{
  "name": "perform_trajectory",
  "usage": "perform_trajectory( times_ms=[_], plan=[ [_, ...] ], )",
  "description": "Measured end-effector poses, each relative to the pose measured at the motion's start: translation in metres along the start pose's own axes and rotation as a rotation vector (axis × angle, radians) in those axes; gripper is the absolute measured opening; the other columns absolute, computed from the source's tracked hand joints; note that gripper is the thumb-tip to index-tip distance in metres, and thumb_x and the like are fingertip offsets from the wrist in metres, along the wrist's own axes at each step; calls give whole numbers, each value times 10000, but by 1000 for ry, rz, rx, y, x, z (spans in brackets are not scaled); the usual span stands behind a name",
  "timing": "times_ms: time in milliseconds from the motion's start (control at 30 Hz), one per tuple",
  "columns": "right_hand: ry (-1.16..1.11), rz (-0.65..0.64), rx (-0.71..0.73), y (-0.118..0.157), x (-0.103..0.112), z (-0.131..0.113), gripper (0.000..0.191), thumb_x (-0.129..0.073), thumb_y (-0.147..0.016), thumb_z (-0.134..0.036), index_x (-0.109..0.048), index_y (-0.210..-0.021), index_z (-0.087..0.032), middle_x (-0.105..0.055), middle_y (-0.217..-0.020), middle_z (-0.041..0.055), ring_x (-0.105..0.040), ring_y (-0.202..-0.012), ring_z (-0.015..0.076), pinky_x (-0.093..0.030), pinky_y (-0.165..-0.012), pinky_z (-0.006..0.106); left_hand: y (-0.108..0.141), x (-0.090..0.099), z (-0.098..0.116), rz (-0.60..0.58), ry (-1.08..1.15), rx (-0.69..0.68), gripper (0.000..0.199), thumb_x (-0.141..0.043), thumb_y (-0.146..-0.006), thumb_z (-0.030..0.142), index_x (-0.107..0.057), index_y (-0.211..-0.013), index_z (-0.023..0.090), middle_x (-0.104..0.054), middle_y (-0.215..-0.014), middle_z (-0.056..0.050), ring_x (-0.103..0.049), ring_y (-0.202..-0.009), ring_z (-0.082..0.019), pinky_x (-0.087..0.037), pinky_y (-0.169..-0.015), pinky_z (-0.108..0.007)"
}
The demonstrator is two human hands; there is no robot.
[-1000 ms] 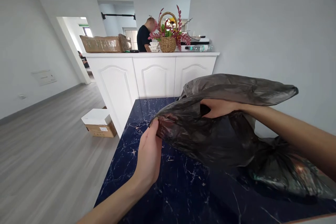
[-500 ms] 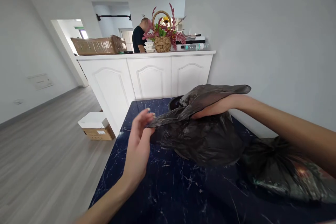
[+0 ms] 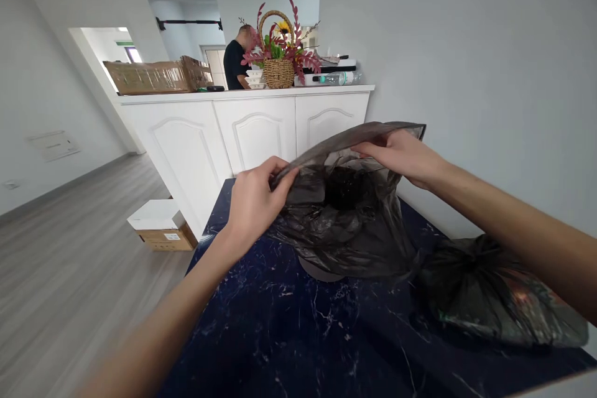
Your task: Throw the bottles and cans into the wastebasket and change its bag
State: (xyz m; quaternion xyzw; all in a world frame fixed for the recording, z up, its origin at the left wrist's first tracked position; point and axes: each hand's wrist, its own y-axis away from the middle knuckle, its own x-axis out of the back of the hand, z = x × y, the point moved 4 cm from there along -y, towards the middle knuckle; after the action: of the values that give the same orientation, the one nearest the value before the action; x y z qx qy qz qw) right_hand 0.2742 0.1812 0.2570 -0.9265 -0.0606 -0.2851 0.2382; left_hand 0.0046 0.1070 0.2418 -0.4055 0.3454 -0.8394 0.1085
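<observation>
Left hand [image 3: 254, 202] clamps its fingers on a bag [image 3: 347, 239] stretched left to right, mouth facing the viewer; right hand [image 3: 413, 158], grip unclear.

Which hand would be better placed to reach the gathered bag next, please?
Probably the right hand: the gathered bag lies nearer it, while the left hand grips the open bag farther left.

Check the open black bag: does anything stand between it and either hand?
Nothing visible does. The left hand grips the open black bag by its edge, and the right hand touches it at the mouth. The tied black bag lies off to the right, out of the way.
</observation>
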Motion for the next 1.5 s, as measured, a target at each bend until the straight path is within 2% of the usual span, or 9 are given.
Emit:
perform_trajectory(
  times_ms=[233, 367, 467, 700, 900, 1033, 1100, 1267, 1500],
  plan=[
    [-51, -177, -247, -27, -28, 59, 829, -483, -972, -866, -662, -1509, -261, -626, -1606, 109, -567, -1512, 380, -420, -1291, 598, -35, -45, -68, -148, 50, 356, 375, -583, -1001, 519, -685, -823, 204, -747, -782, -106, -676, -742, -275, -470, -696, -355],
    [-225, -381, -324, -8, -34, 84, 886, -376, -949, -932, -650, -1531, -322, -679, -1550, 92, -618, -1462, 387, -524, -1211, 600, -17, -62, -98, -335, 101, 379, 306, -709, -877, 500, -720, -780, 210, -729, -677, -96, -704, -706, -302, -514, -655, -365],
    [-394, -559, -252, 20, -30, 92, 1002, -586, -893, -899, -350, -1728, -396, -521, -1708, 55, -566, -1515, 369, -516, -1226, 567, 2, -59, -109, -392, 118, 370, 286, -751, -832, 491, -745, -852, 205, -750, -713, -106, -730, -747, -333, -550, -690, -389],
    [-85, -595, -133, 72, -30, 113, 1568, -929, -660, -760, 62, -1786, -304, -325, -1804, 156, -375, -1628, 436, -361, -1322, 597, 37, -41, -75, -172, 308, 179, 542, -408, -1128, 557, -491, -1561, 241, -537, -1651, -150, -535, -1503, -281, -460, -1222, -425],
    [20, -609, -145, 91, -42, 106, 1439, -904, -765, -685, 92, -1769, -420, -271, -1831, 97, -379, -1620, 454, -486, -1256, 590, 77, -65, -53, -283, 552, 190, 1038, -672, -1009, 639, -9, -1749, 338, -127, -1862, -128, -182, -1716, -338, -286, -1381, -504],
    [59, -421, -153, 95, -16, 68, 1525, -920, -744, -675, 199, -1746, -411, -85, -1869, 89, -280, -1667, 441, -407, -1297, 650, 106, -85, -64, -429, 545, 265, 1287, -791, -927, 638, 184, -1731, 392, -127, -1857, -153, -273, -1685, -392, -403, -1318, -558],
    [175, -236, -64, 97, -3, 42, 1482, -917, -747, -679, 113, -1773, -389, -77, -1870, 68, -204, -1689, 441, -308, -1341, 676, 119, -92, -72, -452, 522, 260, 1316, -812, -911, 630, 187, -1733, 387, -141, -1853, -166, -267, -1685, -403, -377, -1328, -577],
    [353, -222, 317, 101, -21, -3, 533, -677, -1008, -627, -668, -1475, -369, -639, -1592, 34, -514, -1553, 350, -352, -1346, 599, 148, -107, -99, -476, 469, 245, 1423, -894, -823, 626, 144, -1752, 336, -106, -1855, -194, -229, -1693, -425, -267, -1367, -604],
    [592, -295, 515, 87, -36, 9, 423, -504, -1129, -574, -780, -1097, -255, -834, -1018, 57, -784, -946, 250, -563, -794, 356, 180, -118, -145, -380, 338, 303, 1047, -696, -992, 630, -35, -1755, 353, -236, -1840, -131, -279, -1688, -365, -325, -1353, -577]
  ],
)
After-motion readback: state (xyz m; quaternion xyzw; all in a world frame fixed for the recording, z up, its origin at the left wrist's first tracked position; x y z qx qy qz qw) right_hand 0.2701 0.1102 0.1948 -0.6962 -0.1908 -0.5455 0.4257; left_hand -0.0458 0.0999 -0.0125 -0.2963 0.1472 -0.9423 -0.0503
